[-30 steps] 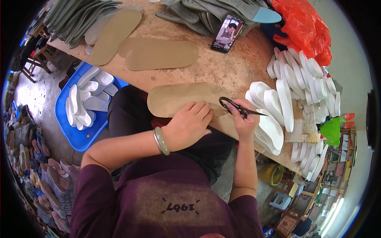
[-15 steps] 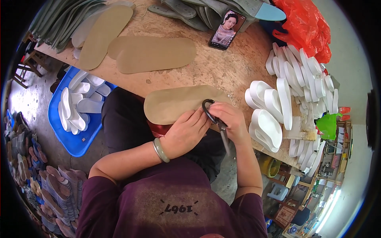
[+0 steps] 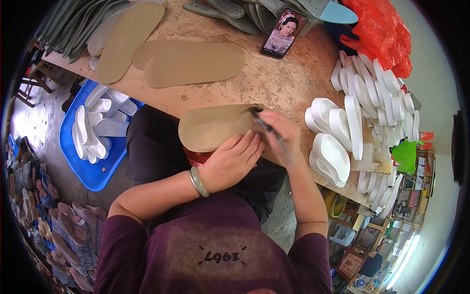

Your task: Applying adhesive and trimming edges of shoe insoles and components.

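Note:
A tan insole-shaped sheet (image 3: 210, 128) lies at the near edge of the wooden table. My left hand (image 3: 231, 161) rests on its near edge, fingers stretched out flat and holding nothing. Over the sheet's right end, my right hand (image 3: 284, 131) is closed around scissors (image 3: 276, 136), smeared by motion. Their black handle loop is toward the sheet and the blades point back toward me. The right end of the sheet is partly hidden by my hands.
More tan insole sheets (image 3: 196, 63) lie farther back, beside a phone (image 3: 284, 33). White shoe soles (image 3: 330, 159) are piled at right below a red plastic bag (image 3: 379, 34). Grey stacked pieces (image 3: 83, 27) stand far left. A blue tub (image 3: 100, 179) of white soles sits on the floor.
My right hand has moved up and slightly right with the scissors, whose handle loop is now farther from me. My left hand stays nearly in place on the sheet.

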A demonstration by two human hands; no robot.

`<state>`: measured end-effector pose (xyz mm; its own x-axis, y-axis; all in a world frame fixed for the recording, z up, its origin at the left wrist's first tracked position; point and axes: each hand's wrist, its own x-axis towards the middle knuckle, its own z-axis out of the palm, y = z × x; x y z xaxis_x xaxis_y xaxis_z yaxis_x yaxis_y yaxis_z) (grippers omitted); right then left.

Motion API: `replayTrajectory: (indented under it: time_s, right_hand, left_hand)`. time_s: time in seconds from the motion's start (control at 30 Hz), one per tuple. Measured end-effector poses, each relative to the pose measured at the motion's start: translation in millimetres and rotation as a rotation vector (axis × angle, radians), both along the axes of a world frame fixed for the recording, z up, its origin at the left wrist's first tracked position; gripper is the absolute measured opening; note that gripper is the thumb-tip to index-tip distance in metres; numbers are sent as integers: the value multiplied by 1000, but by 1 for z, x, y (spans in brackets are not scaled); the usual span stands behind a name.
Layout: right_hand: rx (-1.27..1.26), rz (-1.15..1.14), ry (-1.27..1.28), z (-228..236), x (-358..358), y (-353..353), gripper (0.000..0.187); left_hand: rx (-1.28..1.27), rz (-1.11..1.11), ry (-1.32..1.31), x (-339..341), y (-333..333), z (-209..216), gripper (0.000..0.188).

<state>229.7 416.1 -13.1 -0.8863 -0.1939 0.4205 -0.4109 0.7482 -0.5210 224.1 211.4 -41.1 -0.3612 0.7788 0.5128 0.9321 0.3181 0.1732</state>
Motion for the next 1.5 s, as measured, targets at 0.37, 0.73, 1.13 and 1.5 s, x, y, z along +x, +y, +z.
replayTrajectory:
  time_s: [0.37, 0.73, 1.13, 1.5]
  right_hand:
    - [95, 295, -128, 40, -1, -13, 28]
    - [-121, 24, -26, 16, -9, -9, 24]
    - [149, 285, -109, 28, -20, -21, 34]
    - [-720, -197, -134, 22, 15, 0, 17]
  left_hand:
    - [19, -72, -78, -2, -5, -5, 45]
    - [20, -60, -28, -8, -5, -2, 48]
    - [2, -213, 0, -22, -15, 6, 41]
    - [94, -16, -206, -63, -26, 41, 41]
